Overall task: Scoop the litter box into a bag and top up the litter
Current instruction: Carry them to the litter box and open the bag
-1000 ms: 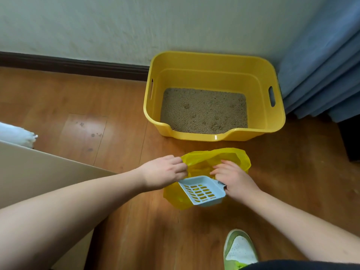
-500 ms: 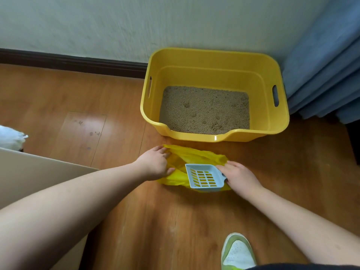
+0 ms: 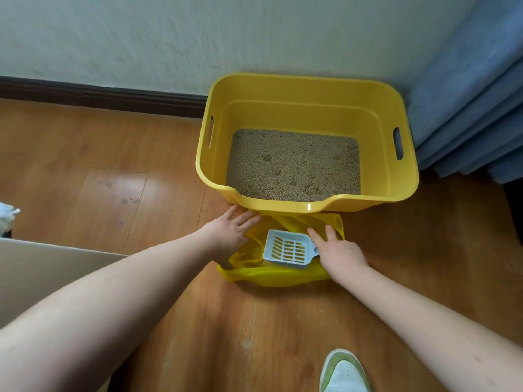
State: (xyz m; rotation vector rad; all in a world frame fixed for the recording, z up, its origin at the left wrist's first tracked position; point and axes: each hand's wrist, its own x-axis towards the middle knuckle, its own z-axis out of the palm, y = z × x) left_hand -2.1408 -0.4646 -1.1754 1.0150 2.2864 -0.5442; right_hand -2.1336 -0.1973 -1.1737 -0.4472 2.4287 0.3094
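The litter box (image 3: 307, 142) stands on the floor (image 3: 113, 193) at 12 o'clock, against the wall (image 3: 198, 38), with litter (image 3: 294, 165) in it. The bag (image 3: 271, 275) lies on the floor touching the box's near side. The scoop (image 3: 288, 249) lies on the bag. The left hand (image 3: 230, 232) rests at the bag's 9 o'clock edge, the right hand (image 3: 338, 251) at its 3 o'clock edge. A curtain (image 3: 467, 108) hangs at the box's 3 o'clock; a shoe (image 3: 343, 372) is at 6 o'clock.

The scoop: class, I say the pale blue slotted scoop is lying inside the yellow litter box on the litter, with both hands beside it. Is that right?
Not quite. The head view shows the scoop lying on the yellow bag on the floor in front of the litter box, not in the litter. The left hand and right hand are indeed beside it, on the bag.
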